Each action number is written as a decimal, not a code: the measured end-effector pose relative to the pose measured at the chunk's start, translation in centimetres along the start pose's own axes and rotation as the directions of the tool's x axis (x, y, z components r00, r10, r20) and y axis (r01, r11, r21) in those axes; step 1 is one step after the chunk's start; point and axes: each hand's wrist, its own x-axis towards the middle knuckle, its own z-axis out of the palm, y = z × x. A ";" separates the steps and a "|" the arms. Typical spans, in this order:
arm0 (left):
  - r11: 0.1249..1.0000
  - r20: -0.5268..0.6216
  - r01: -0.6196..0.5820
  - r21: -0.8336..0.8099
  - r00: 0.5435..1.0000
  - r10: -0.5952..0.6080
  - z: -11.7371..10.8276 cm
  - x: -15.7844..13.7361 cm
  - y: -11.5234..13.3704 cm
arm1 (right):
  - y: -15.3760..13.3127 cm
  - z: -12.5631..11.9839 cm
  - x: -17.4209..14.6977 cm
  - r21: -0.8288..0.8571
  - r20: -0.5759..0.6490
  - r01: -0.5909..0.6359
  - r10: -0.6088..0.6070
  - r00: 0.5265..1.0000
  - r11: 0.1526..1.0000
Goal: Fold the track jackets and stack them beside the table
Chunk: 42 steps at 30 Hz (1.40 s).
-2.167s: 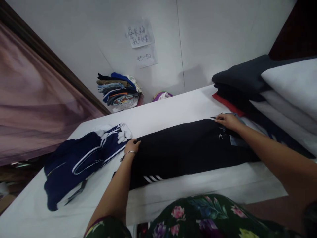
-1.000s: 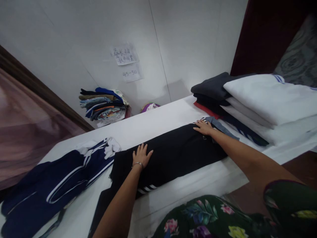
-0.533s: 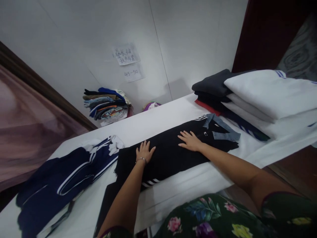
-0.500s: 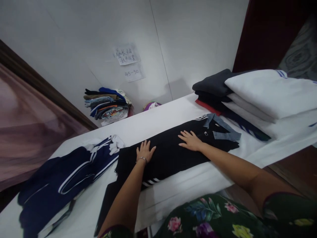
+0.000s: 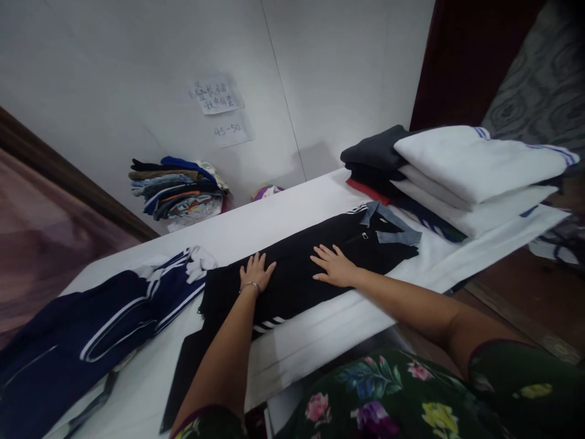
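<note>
A black shirt (image 5: 292,268) with a blue-grey collar (image 5: 397,235) lies folded lengthwise on the white-covered table (image 5: 274,225). White stripes show at its shoulder and along the near edge. My left hand (image 5: 256,272) rests flat on its left part, fingers spread, a bracelet round the wrist. Farther right, my right hand (image 5: 334,266) lies palm down on the middle of the cloth, its fingers also apart. Neither hand grips anything. A black piece of fabric (image 5: 185,372) sticks out beneath my left forearm, partly hidden by it.
Navy garments with white trim (image 5: 105,329) lie on the table's left. A stack of folded clothes (image 5: 439,164), white on top, stands at the right. Behind the table is another clothes pile (image 5: 183,189). Handwritten paper signs (image 5: 214,97) hang on the wall.
The whole view has shifted, so things appear farther left. Both hands stay flat on the black shirt, in nearly the same places on it.
</note>
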 end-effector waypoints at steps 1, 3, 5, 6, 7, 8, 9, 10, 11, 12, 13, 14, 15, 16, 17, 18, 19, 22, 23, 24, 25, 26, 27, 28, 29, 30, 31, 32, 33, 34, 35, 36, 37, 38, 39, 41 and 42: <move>1.000 0.003 0.002 -0.005 1.000 -0.002 -0.1 0.1 0.0 | 0.0 0.4 -0.1 0.001 0.011 -0.002 0.002 1.000 1.000; 0.999 0.024 0.022 -0.039 0.999 -0.021 -0.6 0.4 -0.1 | 0.1 0.7 -0.1 0.008 0.014 -0.004 0.004 1.000 1.000; 0.991 0.054 0.066 -0.118 0.997 -0.060 -1.5 0.6 -0.2 | 0.1 0.4 0.0 0.047 0.027 -0.003 0.002 1.000 0.999; 0.983 0.055 0.086 -0.161 0.995 -0.078 -2.0 0.6 -0.3 | 0.2 0.1 -0.1 0.084 0.033 -0.007 0.004 0.999 0.996; 0.976 0.038 0.095 -0.196 0.995 -0.089 -2.5 0.4 -0.4 | 0.2 -0.3 -0.2 0.133 0.027 -0.015 0.011 1.000 0.991; 0.971 0.002 0.085 -0.223 0.996 -0.086 -3.0 0.0 -0.5 | 0.4 -0.8 -0.6 0.184 0.001 -0.020 0.020 1.000 0.983; 0.970 -0.051 0.050 -0.239 0.997 -0.064 -3.4 -0.7 -0.5 | 0.7 -1.3 -1.2 0.230 -0.047 -0.021 0.032 0.998 0.973; 0.970 -0.115 -0.007 -0.244 0.993 -0.022 -3.6 -1.7 -0.5 | 1.3 -1.7 -2.0 0.260 -0.115 -0.017 0.049 0.992 0.965; 0.967 -0.178 -0.078 -0.242 0.983 0.035 -3.7 -2.8 -0.4 | 2.1 -2.2 -3.1 0.273 -0.195 -0.016 0.071 0.978 0.962; 0.959 -0.233 -0.153 -0.238 0.968 0.096 -3.7 -4.2 -0.2 | 3.2 -2.6 -4.4 0.272 -0.273 -0.021 0.098 0.957 0.962; 0.946 -0.275 -0.223 -0.234 0.949 0.156 -3.5 -5.6 0.0 | 4.4 -3.0 -5.8 0.267 -0.337 -0.042 0.134 0.932 0.963; 0.931 -0.306 -0.282 -0.231 0.930 0.206 -3.1 -7.1 0.3 | 5.9 -3.3 -7.3 0.268 -0.386 -0.087 0.189 0.903 0.959; 0.917 -0.324 -0.328 -0.228 0.914 0.246 -2.7 -8.5 0.6 | 7.4 -3.6 -8.8 0.285 -0.410 -0.144 0.256 0.875 0.948; 0.903 -0.330 -0.363 -0.229 0.902 0.279 -2.3 -9.8 0.9 | 8.9 -3.9 -10.3 0.311 -0.424 -0.217 0.339 0.839 0.925; 0.891 -0.326 -0.390 -0.232 0.894 0.306 -1.8 -10.8 1.2 | 10.2 -4.1 -11.6 0.323 -0.421 -0.288 0.409 0.810 0.902; 0.881 -0.316 -0.410 -0.235 0.890 0.329 -1.4 -11.7 1.4 | 11.4 -4.3 -12.7 0.322 -0.417 -0.343 0.457 0.786 0.882; 0.875 -0.302 -0.422 -0.236 0.888 0.347 -1.0 -12.3 1.6 | 12.3 -4.4 -13.6 0.312 -0.406 -0.386 0.489 0.772 0.868; 0.875 -0.251 -0.426 -0.228 0.894 0.370 -0.3 -12.8 2.0 | 13.6 -4.6 -14.6 0.226 -0.377 -0.434 0.489 0.787 0.872; 0.879 -0.240 -0.423 -0.223 0.897 0.371 -0.2 -12.8 2.1 | 13.7 -4.6 -14.5 0.187 -0.372 -0.433 0.472 0.799 0.881; 0.881 -0.234 -0.420 -0.217 0.899 0.370 -0.2 -12.7 2.2 | 13.6 -4.6 -14.3 0.147 -0.368 -0.429 0.452 0.813 0.891; 0.884 -0.231 -0.417 -0.211 0.900 0.370 -0.1 -12.6 2.2 | 13.5 -4.5 -14.0 0.112 -0.364 -0.423 0.433 0.825 0.899; 0.886 -0.235 -0.414 -0.207 0.901 0.366 -0.1 -12.5 2.3 | 13.4 -4.5 -13.7 0.087 -0.362 -0.416 0.418 0.833 0.905; 0.889 -0.241 -0.410 -0.204 0.901 0.361 0.0 -12.5 2.3 | 13.2 -4.5 -13.4 0.071 -0.365 -0.414 0.410 0.836 0.908; 0.891 -0.248 -0.407 -0.203 0.901 0.355 0.0 -12.4 2.3 | 13.1 -4.5 -13.2 0.063 -0.372 -0.421 0.413 0.831 0.905; 0.892 -0.256 -0.405 -0.202 0.901 0.351 0.1 -12.4 2.3 | 13.0 -4.4 -13.0 0.059 -0.381 -0.440 0.427 0.820 0.896; 0.891 -0.262 -0.405 -0.203 0.900 0.349 0.2 -12.4 2.3 | 13.0 -4.4 -12.9 0.054 -0.388 -0.467 0.449 0.805 0.883; 0.890 -0.269 -0.406 -0.206 0.898 0.347 0.3 -12.4 2.3 | 13.0 -4.3 -12.9 0.045 -0.390 -0.494 0.471 0.792 0.868; 0.888 -0.273 -0.408 -0.210 0.897 0.347 0.4 -12.4 2.3 | 13.1 -4.3 -12.9 0.031 -0.385 -0.515 0.486 0.785 0.857; 0.886 -0.275 -0.410 -0.215 0.896 0.348 0.4 -12.5 2.3 | 13.2 -4.2 -13.0 0.015 -0.375 -0.524 0.490 0.787 0.852; 0.883 -0.276 -0.413 -0.222 0.895 0.349 0.4 -12.6 2.3 | 13.3 -4.1 -13.2 -0.003 -0.367 -0.520 0.483 0.795 0.854; 0.881 -0.278 -0.414 -0.229 0.895 0.349 0.4 -12.7 2.4 | 13.5 -4.1 -13.4 -0.023 -0.363 -0.504 0.463 0.809 0.863; 0.878 -0.279 -0.415 -0.236 0.895 0.348 0.4 -12.8 2.4 | 13.6 -4.0 -13.5 -0.041 -0.373 -0.481 0.433 0.821 0.876; 0.876 -0.283 -0.417 -0.241 0.894 0.348 0.4 -13.0 2.5 | 13.6 -4.0 -13.5 -0.057 -0.395 -0.453 0.396 0.829 0.890; 0.874 -0.288 -0.420 -0.245 0.892 0.348 0.4 -13.1 2.6 | 13.5 -3.9 -13.4 -0.067 -0.429 -0.418 0.352 0.832 0.906; 0.872 -0.295 -0.424 -0.246 0.889 0.349 0.4 -13.2 2.7 | 13.2 -3.8 -13.2 -0.069 -0.465 -0.373 0.301 0.833 0.925; 0.870 -0.309 -0.431 -0.240 0.884 0.352 0.4 -13.4 2.9 | 11.6 -3.5 -12.1 -0.038 -0.520 -0.248 0.193 0.832 0.968; 0.870 -0.314 -0.433 -0.235 0.881 0.354 0.4 -13.4 2.9 | 10.2 -3.3 -11.3 -0.008 -0.522 -0.172 0.143 0.841 0.985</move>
